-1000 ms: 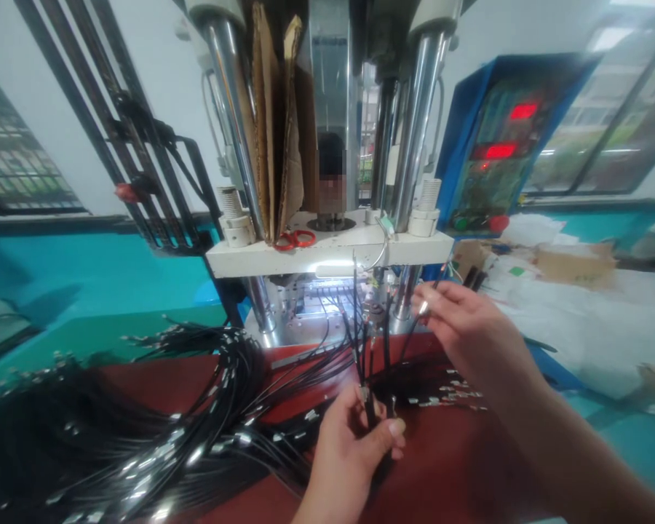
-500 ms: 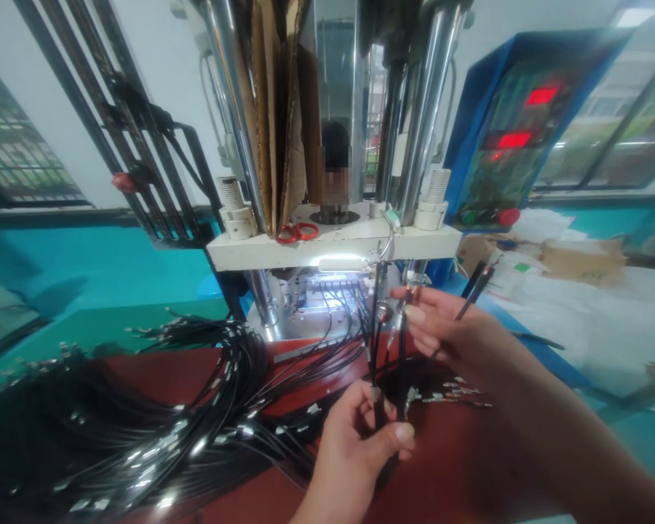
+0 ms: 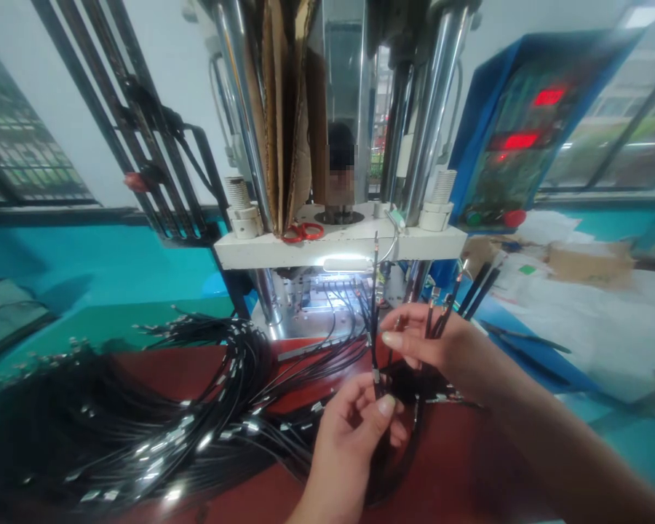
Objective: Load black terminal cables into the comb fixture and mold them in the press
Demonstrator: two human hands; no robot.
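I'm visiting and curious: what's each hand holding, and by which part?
The left hand pinches black cables below their upper ends; what the right hand holds, and where, cannot be told.

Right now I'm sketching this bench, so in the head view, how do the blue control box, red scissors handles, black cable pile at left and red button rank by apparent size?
1. Black cable pile
2. Blue control box
3. Red scissors handles
4. Red button
Nearness enlarges the pile; true sizes are unsure.
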